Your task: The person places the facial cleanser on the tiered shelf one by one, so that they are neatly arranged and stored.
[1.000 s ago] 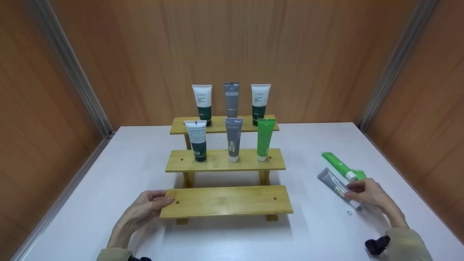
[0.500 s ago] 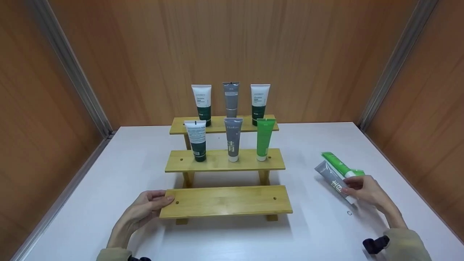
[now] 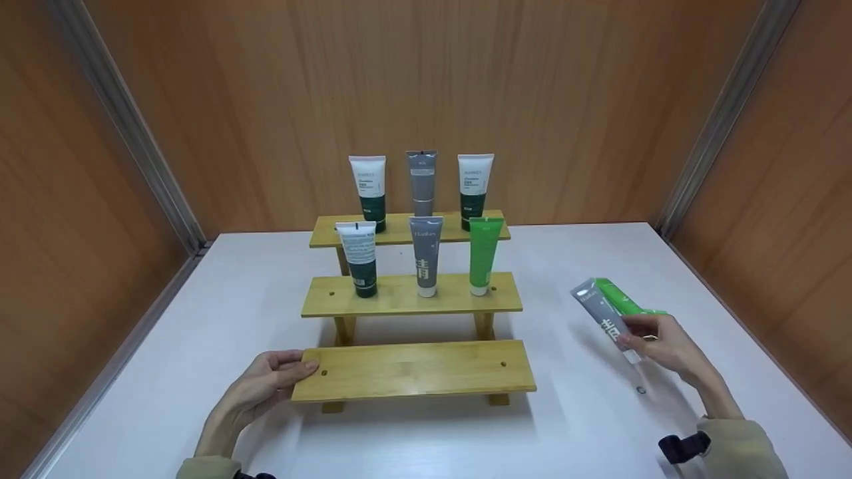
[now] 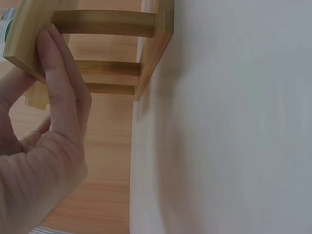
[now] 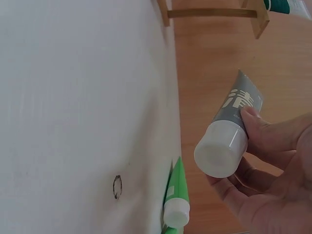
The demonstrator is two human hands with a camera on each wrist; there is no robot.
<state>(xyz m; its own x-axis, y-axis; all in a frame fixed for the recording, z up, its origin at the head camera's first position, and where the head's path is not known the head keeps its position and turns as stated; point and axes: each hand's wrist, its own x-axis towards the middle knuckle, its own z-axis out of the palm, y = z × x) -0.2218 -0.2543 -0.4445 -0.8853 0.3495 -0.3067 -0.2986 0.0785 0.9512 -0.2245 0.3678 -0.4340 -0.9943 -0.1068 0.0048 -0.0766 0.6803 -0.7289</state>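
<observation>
My left hand (image 3: pixel 269 382) grips the left end of the lowest step of a three-step wooden display stand (image 3: pixel 413 372), thumb on top and fingers beneath, as the left wrist view (image 4: pixel 58 102) shows. At the right, my right hand (image 3: pixel 672 346) pinches a grey squeeze tube (image 3: pixel 599 313) with a white cap. In the right wrist view the grey tube (image 5: pixel 234 112) is raised off the table, its cap toward the camera. Beyond it lies a green tube (image 3: pixel 619 299), partly hidden by the grey tube and my hand; its white cap (image 5: pixel 176 212) shows in the right wrist view.
On the middle step stand a white-and-green tube (image 3: pixel 360 259), a grey tube (image 3: pixel 426 256) and a green tube (image 3: pixel 484 256). The top step holds two white-and-green tubes and a grey tube (image 3: pixel 422 183). A small ring mark (image 3: pixel 641 390) is on the white table (image 3: pixel 233 299). Wooden panels enclose the table.
My right hand has lifted the grey tube from the table and shifted it left and a little away, so it now overlaps the green tube. My left hand keeps its grip on the stand.
</observation>
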